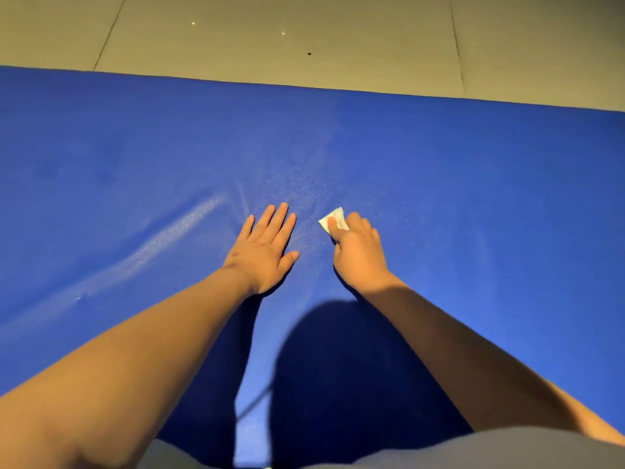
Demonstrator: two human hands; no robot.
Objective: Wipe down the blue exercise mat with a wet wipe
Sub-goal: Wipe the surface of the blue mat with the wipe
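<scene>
The blue exercise mat [473,184] fills most of the view, lying flat on the floor. My left hand [263,248] presses on it palm down, fingers straight and together. Just to its right, my right hand [358,252] grips a small folded white wet wipe [334,221] and holds it against the mat; only the wipe's front corner shows past my fingers. A pale streak runs across the mat to the left of my left hand, and a speckled patch lies just beyond both hands.
Beige floor tiles [304,38] with dark joints lie beyond the mat's far edge, which runs across the top of the view. A small dark speck [309,54] sits on the tiles. My shadow darkens the mat between my forearms.
</scene>
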